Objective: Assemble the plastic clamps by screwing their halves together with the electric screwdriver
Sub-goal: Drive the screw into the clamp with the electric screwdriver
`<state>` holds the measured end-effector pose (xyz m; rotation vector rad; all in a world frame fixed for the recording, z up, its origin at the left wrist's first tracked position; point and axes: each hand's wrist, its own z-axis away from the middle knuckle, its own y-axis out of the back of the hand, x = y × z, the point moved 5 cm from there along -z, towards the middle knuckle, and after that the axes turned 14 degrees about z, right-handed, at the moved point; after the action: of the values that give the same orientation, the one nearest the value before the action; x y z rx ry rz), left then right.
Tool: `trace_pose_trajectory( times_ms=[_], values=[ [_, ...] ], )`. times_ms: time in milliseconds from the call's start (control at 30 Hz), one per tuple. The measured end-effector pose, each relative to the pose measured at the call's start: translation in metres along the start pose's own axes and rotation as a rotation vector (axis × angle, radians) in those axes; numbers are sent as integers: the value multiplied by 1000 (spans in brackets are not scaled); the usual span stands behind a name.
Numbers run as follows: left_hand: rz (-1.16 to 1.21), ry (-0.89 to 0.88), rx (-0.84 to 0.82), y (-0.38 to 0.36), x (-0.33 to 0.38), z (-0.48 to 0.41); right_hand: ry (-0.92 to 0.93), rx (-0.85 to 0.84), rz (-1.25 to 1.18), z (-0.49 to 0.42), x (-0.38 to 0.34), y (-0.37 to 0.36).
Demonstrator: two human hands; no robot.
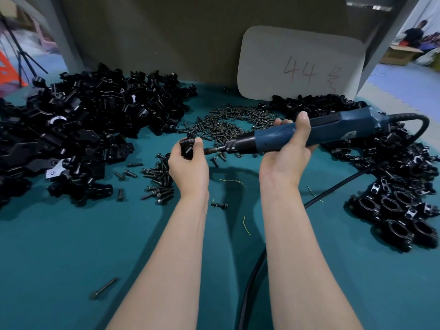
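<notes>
factory assembly bench: teal work mat [71,246], heap of black clamp halves [78,129] at 10 o'clock, loose screws [228,125] at 12, numbered card [301,65] at 1.

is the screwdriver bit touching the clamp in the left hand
Cannot tell. In the head view the screwdriver bit points at the clamp in the left hand, but the thumb covers where they would meet.

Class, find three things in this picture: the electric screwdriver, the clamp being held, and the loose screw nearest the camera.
Screwdriver [281,136], head view, on its blue body.
Clamp [187,147], head view, on its black side above the left hand's fingers.
Screw [104,287], head view, mid-shaft.
</notes>
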<state>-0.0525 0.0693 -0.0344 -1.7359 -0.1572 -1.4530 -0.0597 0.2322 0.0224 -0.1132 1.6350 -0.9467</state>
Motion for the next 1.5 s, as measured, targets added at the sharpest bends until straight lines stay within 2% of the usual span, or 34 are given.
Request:
trace_pose_trajectory(
  times_ms=[533,900,1033,1200,1300,1400,1500],
  values=[
    [-78,-52,-16,0,0,-1,-7,20,-8,1,6,1],
    [-118,-54,-33,0,1,-1,15,-58,-12,1,3,-1],
    [-359,-113,-86,2,11,-8,-58,-131,-96,-1,6,3],
    [-752,-41,-189,4,14,-9,-56,-304,-87,-4,-3,2],
    [-862,-32,-193,4,19,-11,-56,-362,-85,-3,-10,1],
    [-889,-79,-123,9,29,-13,-126,-274,-83,-11,-14,9],
    [-720,-134,-153,2,35,-6,-176,-79,202,-26,-14,25]
  ],
)
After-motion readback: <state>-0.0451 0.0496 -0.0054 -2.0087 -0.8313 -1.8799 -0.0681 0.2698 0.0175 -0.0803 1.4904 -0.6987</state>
